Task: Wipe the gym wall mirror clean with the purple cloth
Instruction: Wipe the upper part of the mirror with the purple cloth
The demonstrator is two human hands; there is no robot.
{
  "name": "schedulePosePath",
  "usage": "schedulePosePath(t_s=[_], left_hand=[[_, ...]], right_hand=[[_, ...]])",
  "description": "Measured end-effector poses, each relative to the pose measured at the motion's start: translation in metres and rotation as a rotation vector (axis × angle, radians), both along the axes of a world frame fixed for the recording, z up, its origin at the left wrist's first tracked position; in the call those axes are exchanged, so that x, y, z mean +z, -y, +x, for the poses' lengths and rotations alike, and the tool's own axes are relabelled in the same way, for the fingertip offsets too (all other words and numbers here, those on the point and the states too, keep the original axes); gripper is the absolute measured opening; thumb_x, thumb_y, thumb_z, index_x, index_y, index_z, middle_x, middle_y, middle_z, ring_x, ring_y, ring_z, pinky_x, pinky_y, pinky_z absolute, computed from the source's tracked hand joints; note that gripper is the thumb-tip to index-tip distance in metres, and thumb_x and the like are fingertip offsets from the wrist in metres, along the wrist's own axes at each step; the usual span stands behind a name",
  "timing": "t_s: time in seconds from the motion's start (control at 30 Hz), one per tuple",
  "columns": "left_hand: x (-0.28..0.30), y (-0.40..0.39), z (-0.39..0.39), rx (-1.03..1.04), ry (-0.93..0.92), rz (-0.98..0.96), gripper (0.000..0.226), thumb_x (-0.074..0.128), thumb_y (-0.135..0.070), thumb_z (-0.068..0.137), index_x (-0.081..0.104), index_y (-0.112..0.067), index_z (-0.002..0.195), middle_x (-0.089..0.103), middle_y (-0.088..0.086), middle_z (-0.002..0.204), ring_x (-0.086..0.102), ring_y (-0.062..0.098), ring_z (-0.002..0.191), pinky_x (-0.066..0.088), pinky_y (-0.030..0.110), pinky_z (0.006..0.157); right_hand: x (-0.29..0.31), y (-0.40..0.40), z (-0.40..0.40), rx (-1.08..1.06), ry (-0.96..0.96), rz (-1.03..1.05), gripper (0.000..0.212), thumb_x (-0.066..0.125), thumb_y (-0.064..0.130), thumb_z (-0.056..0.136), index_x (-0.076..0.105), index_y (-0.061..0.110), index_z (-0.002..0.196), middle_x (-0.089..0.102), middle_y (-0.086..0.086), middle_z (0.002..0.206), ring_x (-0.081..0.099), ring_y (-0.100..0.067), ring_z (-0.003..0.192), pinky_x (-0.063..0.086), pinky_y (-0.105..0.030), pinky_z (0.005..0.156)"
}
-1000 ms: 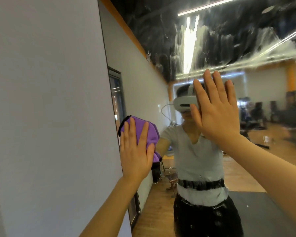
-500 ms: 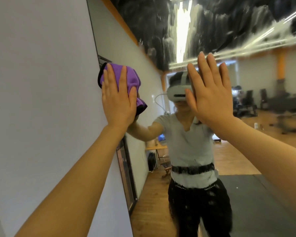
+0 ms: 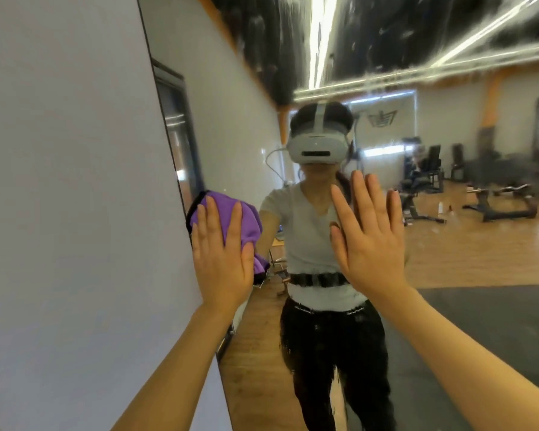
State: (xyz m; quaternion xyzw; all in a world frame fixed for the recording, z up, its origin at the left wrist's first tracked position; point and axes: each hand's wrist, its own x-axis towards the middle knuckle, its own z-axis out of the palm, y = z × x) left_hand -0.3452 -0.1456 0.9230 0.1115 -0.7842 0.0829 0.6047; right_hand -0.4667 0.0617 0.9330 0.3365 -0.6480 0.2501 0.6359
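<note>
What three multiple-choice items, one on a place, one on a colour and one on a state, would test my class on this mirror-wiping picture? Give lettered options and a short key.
1. Where on the mirror is the cloth pressed?
A. at its left edge, beside the grey wall
B. at its top right corner
C. at its bottom, by the floor

2. What colour is the cloth?
A. yellow
B. purple with a dark border
C. white

3. How is the right hand held?
A. curled into a fist
B. pinching the cloth
C. flat, with straight fingers, towards the glass

Key:
1 A: the cloth sits against the mirror's left frame, next to the wall.
2 B: the fabric under the left hand is purple with a black trim.
3 C: the fingers are straight and spread and hold nothing.
</note>
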Motion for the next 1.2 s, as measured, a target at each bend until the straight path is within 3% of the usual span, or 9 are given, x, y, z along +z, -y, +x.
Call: schedulePosePath(t_s=[0.17, 0.27, 0.4, 0.57, 0.67, 0.8, 0.93, 1.03, 1.2], left_hand=[[-0.08, -0.003, 0.003, 0.036, 0.087, -0.035, 0.059, 0.018, -0.045, 0.107, 0.003, -0.023, 0.16, -0.007, 0.011, 0.166, 0.011, 0.04, 0.148, 0.004, 0.044, 0.124], [-0.091, -0.004, 0.007, 0.054, 0.116, -0.026, 0.059, 0.02, -0.046, 0.107, 0.012, -0.021, 0.159, -0.008, 0.008, 0.166, 0.014, 0.041, 0.146, -0.001, 0.04, 0.124], [-0.051, -0.015, 0.005, -0.02, 0.099, 0.026, 0.058, 0.048, -0.036, 0.083, 0.04, -0.016, 0.137, 0.015, 0.014, 0.161, 0.013, 0.039, 0.147, 0.017, 0.056, 0.12], [0.036, -0.015, -0.004, -0.08, -0.03, 0.087, 0.076, 0.039, -0.048, 0.096, 0.014, -0.007, 0.155, 0.02, 0.02, 0.162, 0.015, 0.035, 0.15, 0.009, 0.042, 0.123], [0.049, -0.012, -0.006, -0.033, -0.037, 0.037, 0.074, 0.029, -0.05, 0.101, 0.016, -0.002, 0.155, 0.02, 0.02, 0.162, 0.018, 0.035, 0.149, 0.006, 0.036, 0.123], [0.035, -0.012, -0.009, -0.009, -0.061, 0.021, 0.063, 0.024, -0.052, 0.105, 0.023, -0.011, 0.153, 0.019, 0.032, 0.158, 0.027, 0.05, 0.143, 0.03, 0.053, 0.112], [0.003, -0.013, -0.008, 0.019, -0.003, -0.091, 0.061, 0.024, -0.048, 0.106, 0.023, -0.011, 0.154, 0.022, 0.031, 0.157, 0.016, 0.044, 0.146, 0.014, 0.05, 0.118], [-0.048, -0.016, -0.006, 0.03, 0.088, -0.171, 0.066, 0.035, -0.044, 0.102, 0.017, -0.01, 0.156, 0.021, 0.026, 0.156, 0.016, 0.041, 0.145, 0.017, 0.055, 0.116], [-0.089, -0.012, -0.004, 0.033, 0.12, -0.21, 0.081, 0.046, -0.04, 0.1, -0.005, -0.017, 0.159, 0.018, 0.021, 0.157, -0.005, 0.029, 0.153, 0.001, 0.037, 0.125]], right_hand=[[-0.004, 0.003, -0.005, -0.053, -0.021, -0.007, 0.052, 0.039, 0.031, 0.106, 0.035, 0.013, 0.155, 0.029, -0.02, 0.16, 0.024, -0.037, 0.15, 0.011, -0.053, 0.123], [-0.005, 0.003, -0.006, -0.06, -0.023, -0.001, 0.053, 0.039, 0.031, 0.105, 0.033, 0.013, 0.156, 0.028, -0.02, 0.161, 0.023, -0.037, 0.15, 0.009, -0.052, 0.124], [-0.004, 0.003, -0.006, -0.073, -0.027, 0.002, 0.054, 0.038, 0.031, 0.106, 0.032, 0.014, 0.156, 0.028, -0.02, 0.161, 0.021, -0.037, 0.151, 0.008, -0.052, 0.124], [-0.004, 0.004, -0.005, -0.075, -0.038, 0.0, 0.053, 0.037, 0.031, 0.106, 0.034, 0.012, 0.155, 0.029, -0.021, 0.16, 0.023, -0.038, 0.15, 0.01, -0.052, 0.124], [-0.004, 0.004, -0.006, -0.087, -0.036, 0.007, 0.053, 0.035, 0.032, 0.107, 0.032, 0.012, 0.156, 0.029, -0.022, 0.16, 0.023, -0.038, 0.15, 0.01, -0.053, 0.124], [-0.004, 0.004, -0.005, -0.093, -0.028, 0.013, 0.054, 0.037, 0.031, 0.106, 0.032, 0.011, 0.155, 0.028, -0.022, 0.16, 0.022, -0.038, 0.15, 0.011, -0.053, 0.123], [-0.004, 0.003, -0.004, -0.085, -0.024, 0.012, 0.054, 0.039, 0.03, 0.105, 0.032, 0.011, 0.155, 0.027, -0.021, 0.16, 0.021, -0.038, 0.15, 0.008, -0.052, 0.124], [-0.004, 0.003, -0.003, -0.085, -0.021, 0.012, 0.054, 0.039, 0.03, 0.105, 0.032, 0.011, 0.155, 0.027, -0.021, 0.161, 0.021, -0.038, 0.15, 0.007, -0.051, 0.124], [-0.003, 0.002, -0.002, -0.091, -0.019, 0.014, 0.053, 0.036, 0.03, 0.106, 0.034, 0.01, 0.155, 0.027, -0.021, 0.161, 0.02, -0.037, 0.151, 0.01, -0.054, 0.123]])
